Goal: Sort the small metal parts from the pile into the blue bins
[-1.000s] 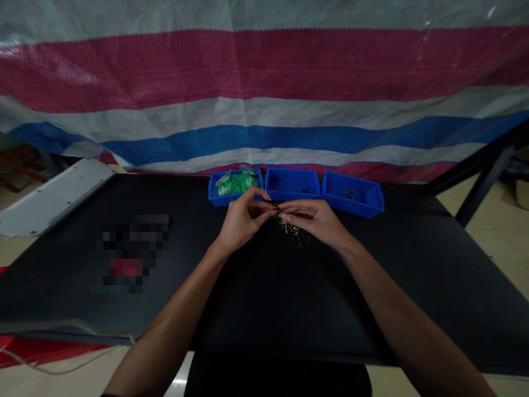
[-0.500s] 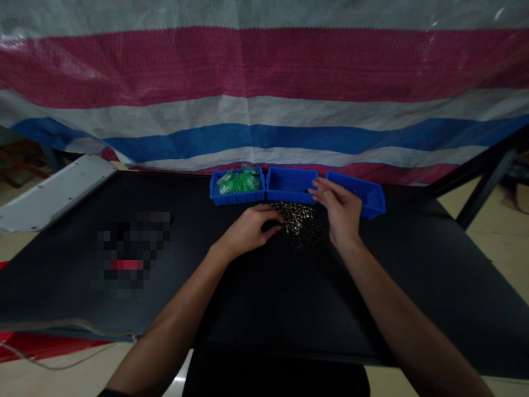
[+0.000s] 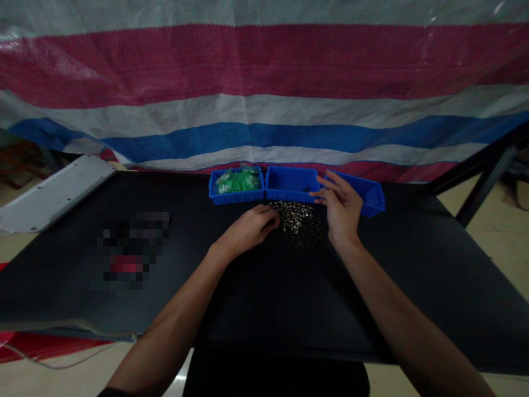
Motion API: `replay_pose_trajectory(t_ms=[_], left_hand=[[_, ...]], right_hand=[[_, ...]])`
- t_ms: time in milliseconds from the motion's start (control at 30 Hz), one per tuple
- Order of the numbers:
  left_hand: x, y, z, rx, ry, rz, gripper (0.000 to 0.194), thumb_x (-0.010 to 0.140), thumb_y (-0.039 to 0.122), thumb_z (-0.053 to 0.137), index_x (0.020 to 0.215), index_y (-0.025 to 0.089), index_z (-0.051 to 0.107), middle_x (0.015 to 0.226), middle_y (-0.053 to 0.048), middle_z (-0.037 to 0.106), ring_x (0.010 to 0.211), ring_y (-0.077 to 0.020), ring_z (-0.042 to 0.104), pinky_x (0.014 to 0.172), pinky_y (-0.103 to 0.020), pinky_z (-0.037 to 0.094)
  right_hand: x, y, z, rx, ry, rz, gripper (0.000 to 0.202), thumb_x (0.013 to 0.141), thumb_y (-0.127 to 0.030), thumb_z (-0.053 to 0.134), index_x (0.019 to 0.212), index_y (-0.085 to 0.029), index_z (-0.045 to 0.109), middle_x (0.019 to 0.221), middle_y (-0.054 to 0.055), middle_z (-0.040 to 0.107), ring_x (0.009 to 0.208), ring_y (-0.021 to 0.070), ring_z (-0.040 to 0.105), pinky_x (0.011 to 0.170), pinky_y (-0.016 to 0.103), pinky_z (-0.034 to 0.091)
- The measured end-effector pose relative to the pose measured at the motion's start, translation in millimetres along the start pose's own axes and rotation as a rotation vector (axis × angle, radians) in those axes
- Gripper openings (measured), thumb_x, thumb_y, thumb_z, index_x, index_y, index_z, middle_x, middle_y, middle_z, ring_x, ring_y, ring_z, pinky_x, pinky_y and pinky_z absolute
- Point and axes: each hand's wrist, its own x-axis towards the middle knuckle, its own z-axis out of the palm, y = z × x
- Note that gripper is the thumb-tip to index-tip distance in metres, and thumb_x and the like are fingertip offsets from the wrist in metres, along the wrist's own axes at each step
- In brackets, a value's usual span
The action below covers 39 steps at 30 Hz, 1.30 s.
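A pile of small metal screws [image 3: 297, 220], shiny at the back and darker at the front, lies on the black table [image 3: 264, 309]. At the pile's left edge is my left hand [image 3: 252, 229], its fingers curled together; whatever they hold is too small to name. My right hand [image 3: 342, 207] is raised at the pile's right, fingers spread, near the right end of the middle blue bin [image 3: 291, 194]. Nothing shows between its fingers. A small dark piece lies inside that bin. The right blue bin [image 3: 374, 197] is partly hidden behind my right hand.
The left blue bin [image 3: 236, 197] holds green and clear plastic bags [image 3: 239, 181]. A pixelated object [image 3: 128, 248] lies on the table's left part. Beyond it is a white panel [image 3: 53, 190]. A striped sheet [image 3: 248, 66] hangs behind; a black metal bar stands right.
My right hand's fingers have spread apart, and a small dark piece now shows in the middle bin. My left hand's fingertips have closed together beside the pile.
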Motion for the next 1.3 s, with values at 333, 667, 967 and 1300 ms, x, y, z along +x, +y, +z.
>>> replay_pose_trajectory(t_ms=[333,667,967,1300], left_hand=[[3.3,8.9,-6.5,-0.132,0.363,-0.07,0.007,0.087,0.013,0.063,0.092,0.017,0.067,0.084,-0.002,0.072,0.075,-0.0148,0.068,0.072,-0.027,0.054],[2.7,9.8,-6.9,-0.123,0.401,-0.052,0.008,0.086,0.014,0.063,0.091,0.016,0.068,0.083,-0.002,0.072,0.072,-0.0138,0.067,0.07,-0.026,0.055],[2.3,10.3,-5.3,-0.127,0.28,-0.062,0.012,0.087,0.018,0.063,0.099,0.017,0.066,0.086,-0.002,0.071,0.077,-0.0152,0.067,0.075,-0.029,0.054],[0.3,3.4,5.7,0.065,0.014,-0.045,0.007,0.088,0.014,0.06,0.091,0.016,0.066,0.089,-0.005,0.063,0.08,-0.0182,0.061,0.073,-0.032,0.052]], right_hand=[[-8.7,-7.2,3.3,-0.073,-0.574,0.067,0.024,0.079,-0.025,0.068,0.101,-0.02,0.074,0.094,0.007,0.077,0.079,0.0199,0.073,0.081,0.04,0.058],[-15.7,-9.3,7.3,0.046,-0.7,0.159,0.023,0.074,-0.031,0.075,0.097,-0.024,0.076,0.095,0.005,0.077,0.083,0.0205,0.073,0.087,0.042,0.057],[-8.5,-8.3,1.5,0.018,-0.642,0.226,0.015,0.07,-0.03,0.079,0.082,-0.02,0.077,0.073,0.003,0.073,0.064,0.0173,0.069,0.072,0.038,0.058],[-2.8,-3.5,2.3,0.118,-0.345,0.072,0.055,0.08,-0.022,0.069,0.132,-0.032,0.058,0.14,0.005,0.059,0.117,0.0284,0.064,0.103,0.048,0.051]])
